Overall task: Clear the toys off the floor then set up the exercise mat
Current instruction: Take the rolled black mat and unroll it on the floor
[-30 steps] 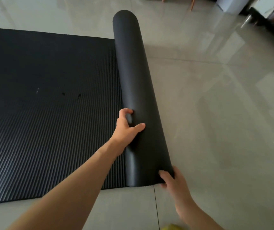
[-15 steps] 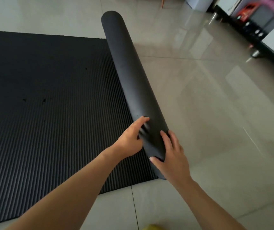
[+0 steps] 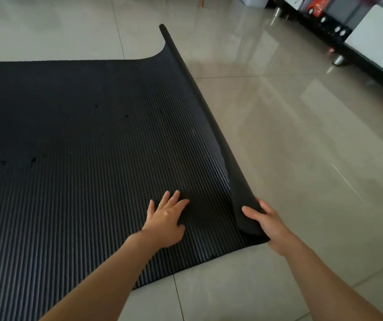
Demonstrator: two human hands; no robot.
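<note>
Glossy tile floor point(image 3: 290, 158), dark cabinet point(image 3: 371, 63) along far right. Black ribbed mat point(image 3: 81, 158): spread flat on floor, right end curled upward. Left hand point(image 3: 166, 220): fingers straight, pressing mat flat. Right hand point(image 3: 268, 224): gripping the curled edge at near corner.

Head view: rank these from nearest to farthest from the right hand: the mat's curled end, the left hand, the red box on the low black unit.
1. Curled end of the mat: in the right hand's grip at its near corner.
2. Left hand: just to the left, flat on the ribbed mat surface.
3. Red box: far off at the top right, on the low black unit.
</note>
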